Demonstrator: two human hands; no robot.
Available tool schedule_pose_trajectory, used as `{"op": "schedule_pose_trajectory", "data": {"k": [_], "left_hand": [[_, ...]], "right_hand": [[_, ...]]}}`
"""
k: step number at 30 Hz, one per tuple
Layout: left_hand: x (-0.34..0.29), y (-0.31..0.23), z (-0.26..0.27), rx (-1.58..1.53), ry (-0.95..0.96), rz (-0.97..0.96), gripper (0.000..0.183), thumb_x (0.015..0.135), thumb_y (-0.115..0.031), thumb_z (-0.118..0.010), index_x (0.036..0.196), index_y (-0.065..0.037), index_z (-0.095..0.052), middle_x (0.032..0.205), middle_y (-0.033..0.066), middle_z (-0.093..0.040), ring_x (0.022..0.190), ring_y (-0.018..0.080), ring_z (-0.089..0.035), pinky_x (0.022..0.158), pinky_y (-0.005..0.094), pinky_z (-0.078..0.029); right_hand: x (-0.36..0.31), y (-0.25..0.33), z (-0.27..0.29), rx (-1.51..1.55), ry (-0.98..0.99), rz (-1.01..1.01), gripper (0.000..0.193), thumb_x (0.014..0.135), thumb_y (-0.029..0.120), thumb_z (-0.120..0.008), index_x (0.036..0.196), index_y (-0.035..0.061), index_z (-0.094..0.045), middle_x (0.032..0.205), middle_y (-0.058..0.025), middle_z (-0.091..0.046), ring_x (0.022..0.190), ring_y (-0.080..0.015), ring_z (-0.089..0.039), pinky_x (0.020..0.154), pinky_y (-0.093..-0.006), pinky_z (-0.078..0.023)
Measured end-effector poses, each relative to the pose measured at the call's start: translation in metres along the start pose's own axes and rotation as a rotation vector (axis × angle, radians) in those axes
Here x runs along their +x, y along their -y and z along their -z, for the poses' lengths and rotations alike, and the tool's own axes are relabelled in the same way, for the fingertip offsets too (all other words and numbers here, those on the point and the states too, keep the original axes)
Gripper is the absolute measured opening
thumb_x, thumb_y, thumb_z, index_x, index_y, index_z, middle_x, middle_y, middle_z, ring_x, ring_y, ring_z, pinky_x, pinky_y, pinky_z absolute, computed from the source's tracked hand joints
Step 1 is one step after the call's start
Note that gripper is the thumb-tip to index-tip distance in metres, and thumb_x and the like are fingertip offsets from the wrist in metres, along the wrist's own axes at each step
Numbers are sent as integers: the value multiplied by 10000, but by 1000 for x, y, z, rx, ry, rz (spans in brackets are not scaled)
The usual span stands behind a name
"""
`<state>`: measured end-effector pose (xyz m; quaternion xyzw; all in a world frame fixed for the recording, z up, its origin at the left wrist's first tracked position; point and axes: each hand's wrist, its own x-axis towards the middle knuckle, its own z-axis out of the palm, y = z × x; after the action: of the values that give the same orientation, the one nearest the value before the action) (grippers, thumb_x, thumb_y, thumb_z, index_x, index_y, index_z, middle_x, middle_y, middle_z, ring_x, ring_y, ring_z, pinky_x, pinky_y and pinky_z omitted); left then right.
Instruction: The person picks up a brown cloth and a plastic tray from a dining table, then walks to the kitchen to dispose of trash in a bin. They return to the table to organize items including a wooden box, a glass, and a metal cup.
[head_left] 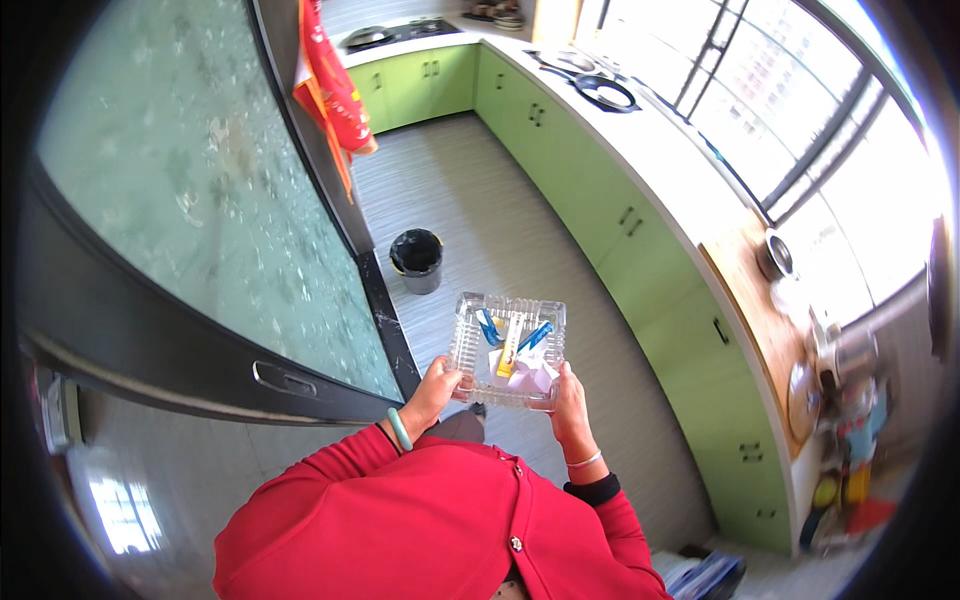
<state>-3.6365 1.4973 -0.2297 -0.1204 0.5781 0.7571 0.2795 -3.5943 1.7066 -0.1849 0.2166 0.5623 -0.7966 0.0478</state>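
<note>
A square clear tray with ribbed walls [468, 318] is held level in front of my body. My left hand [434, 391] grips its near left corner, with the thumb on the rim. On the near right corner, my right hand [571, 404] is closed in the same way. Inside the tray lie a yellow and white stick packet [510, 345], blue torn wrappers [535, 336] and crumpled pale paper [534, 376]. The fingers under the tray are mostly hidden.
Beyond the tray, a black bin [417, 262] with a liner stands on the grey floor. A frosted glass sliding door [215, 200] is at left. Green cabinets [640, 262] run along the right, under a counter holding pans [605, 94]. Red cloth [333, 85] hangs near the doorway.
</note>
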Motion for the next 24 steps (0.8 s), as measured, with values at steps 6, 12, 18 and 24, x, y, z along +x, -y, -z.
{"op": "schedule_pose_trajectory", "data": {"k": [6,12,18,24], "left_hand": [[95,4,27,-164,-169,-2,273,790,-104,-441,1031,20,-410,887,120,-582,744,180,-575,593,294,-488],[188,12,50,-266,-265,46,247,810,-90,-423,1036,9,-400,881,121,-573,756,185,-574,583,301,-481],[277,-2,79,-407,-372,72,251,807,-107,-433,1040,-12,-415,872,109,-576,744,180,-569,603,312,-471],[377,45,121,-701,-550,116,216,726,-43,-443,927,-23,-522,850,88,-577,736,188,-567,636,327,-469]], "right_hand": [[141,-11,-13,-221,97,-130,450,921,400,-338,1026,-6,-500,736,-57,-520,623,-150,-561,498,-262,-494],[257,-3,-38,-317,170,-270,471,916,416,-350,1004,-24,-491,723,-39,-446,584,-172,-537,518,-284,-508],[386,-15,-65,-415,376,-317,515,917,442,-327,1033,-36,-480,822,-92,-525,687,-192,-594,556,-294,-529],[509,-81,-85,-448,454,-442,546,913,464,-312,1052,-42,-465,897,-139,-569,699,-217,-611,566,-311,-536]]}}
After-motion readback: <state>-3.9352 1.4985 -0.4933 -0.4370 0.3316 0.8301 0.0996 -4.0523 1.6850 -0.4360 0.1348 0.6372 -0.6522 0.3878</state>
